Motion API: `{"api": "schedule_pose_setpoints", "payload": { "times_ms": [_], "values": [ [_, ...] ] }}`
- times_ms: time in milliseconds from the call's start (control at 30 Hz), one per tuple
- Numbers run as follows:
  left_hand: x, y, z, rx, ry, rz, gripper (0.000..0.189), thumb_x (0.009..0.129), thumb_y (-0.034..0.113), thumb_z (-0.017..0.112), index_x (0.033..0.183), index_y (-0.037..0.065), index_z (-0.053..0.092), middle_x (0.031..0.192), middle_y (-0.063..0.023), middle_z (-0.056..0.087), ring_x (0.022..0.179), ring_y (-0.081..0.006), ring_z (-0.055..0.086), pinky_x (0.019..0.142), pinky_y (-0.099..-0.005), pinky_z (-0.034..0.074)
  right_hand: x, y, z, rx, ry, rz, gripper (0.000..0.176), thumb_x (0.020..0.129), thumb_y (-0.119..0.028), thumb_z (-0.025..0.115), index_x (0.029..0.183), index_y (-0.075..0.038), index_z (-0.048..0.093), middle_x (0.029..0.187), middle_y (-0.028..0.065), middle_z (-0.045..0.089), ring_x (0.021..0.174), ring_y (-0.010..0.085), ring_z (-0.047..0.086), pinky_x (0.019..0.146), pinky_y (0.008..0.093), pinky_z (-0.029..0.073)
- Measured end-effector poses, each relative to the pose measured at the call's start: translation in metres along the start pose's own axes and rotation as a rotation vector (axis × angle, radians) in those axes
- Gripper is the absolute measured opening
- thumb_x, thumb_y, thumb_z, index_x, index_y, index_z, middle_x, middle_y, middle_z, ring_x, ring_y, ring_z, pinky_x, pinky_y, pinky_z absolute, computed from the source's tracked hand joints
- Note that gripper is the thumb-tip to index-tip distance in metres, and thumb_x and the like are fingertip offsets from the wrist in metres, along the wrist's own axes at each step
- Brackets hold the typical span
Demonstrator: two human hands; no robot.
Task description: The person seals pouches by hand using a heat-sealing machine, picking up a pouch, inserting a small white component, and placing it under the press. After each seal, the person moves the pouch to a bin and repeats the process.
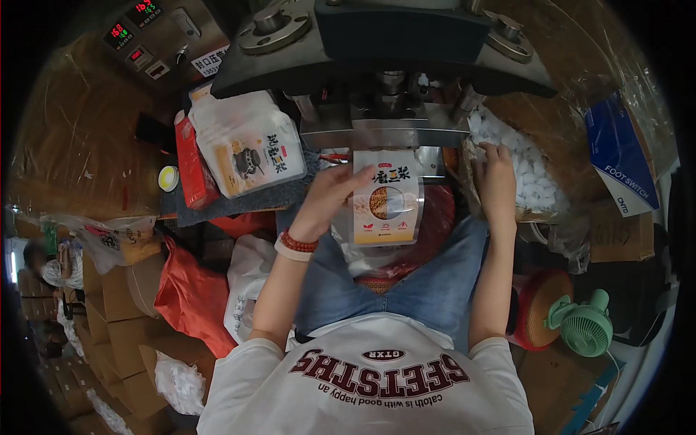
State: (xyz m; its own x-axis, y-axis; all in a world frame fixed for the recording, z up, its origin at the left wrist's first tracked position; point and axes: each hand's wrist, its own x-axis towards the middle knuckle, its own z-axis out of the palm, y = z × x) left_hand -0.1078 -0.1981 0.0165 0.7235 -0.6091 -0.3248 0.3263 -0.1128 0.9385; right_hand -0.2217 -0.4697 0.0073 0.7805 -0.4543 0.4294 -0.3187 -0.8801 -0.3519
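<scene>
My left hand (335, 197) holds the left edge of a printed pouch (386, 203) between thumb and fingers. The pouch hangs upright below the metal jaw (388, 138) of a press machine, its top edge at the jaw. My right hand (496, 174) is at the near left edge of a box of small white pieces (518, 163), its fingers bent over the edge. What those fingertips touch is too small to make out. Left of the machine, a stack of similar pouches (250, 148) lies on a grey cloth-covered surface (283, 190).
A red box (194, 159) and a round yellow-topped container (168, 178) stand beside the stack. At the right are a blue box (620, 156) and a green fan (586, 326). Cardboard boxes (119, 312) fill the lower left, where a distant person (64, 264) shows.
</scene>
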Motion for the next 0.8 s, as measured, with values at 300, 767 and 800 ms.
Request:
{"api": "schedule_pose_setpoints", "payload": {
  "times_ms": [300,767,800],
  "values": [
    [-0.064,-0.044,-0.083,1.477,0.417,0.623,0.066,0.074,0.012,0.071,0.136,0.015,0.048,0.141,-0.0095,0.048,0.129,-0.0309,0.046,0.104,-0.0429,0.038,0.001,0.005,-0.006,-0.107,-0.138,-0.043,0.017,0.081,-0.004,0.06,0.096,0.002,0.056,0.094,0.02,0.06,0.096,0.04,0.055,0.079,0.0464,0.048],
    [-0.103,0.002,0.001,1.055,0.376,0.95,0.045,0.064,-0.006,0.056,0.104,0.008,0.069,0.101,-0.0083,0.071,0.095,-0.0245,0.068,0.08,-0.0333,0.055,-0.064,-0.13,-0.072,0.59,-0.1,-0.693,0.035,0.071,0.002,0.069,0.105,0.002,0.063,0.096,0.0109,0.064,0.085,0.026,0.061,0.072,0.0326,0.051],
    [-0.103,0.005,0.003,1.072,0.304,0.97,0.043,0.064,-0.006,0.058,0.103,0.007,0.069,0.101,-0.0084,0.071,0.095,-0.0242,0.068,0.08,-0.0334,0.055,-0.063,-0.131,-0.074,0.604,-0.147,-0.731,0.034,0.071,0.001,0.072,0.104,0.002,0.064,0.097,0.0114,0.065,0.081,0.0266,0.061,0.072,0.0341,0.051]
  ]
}}
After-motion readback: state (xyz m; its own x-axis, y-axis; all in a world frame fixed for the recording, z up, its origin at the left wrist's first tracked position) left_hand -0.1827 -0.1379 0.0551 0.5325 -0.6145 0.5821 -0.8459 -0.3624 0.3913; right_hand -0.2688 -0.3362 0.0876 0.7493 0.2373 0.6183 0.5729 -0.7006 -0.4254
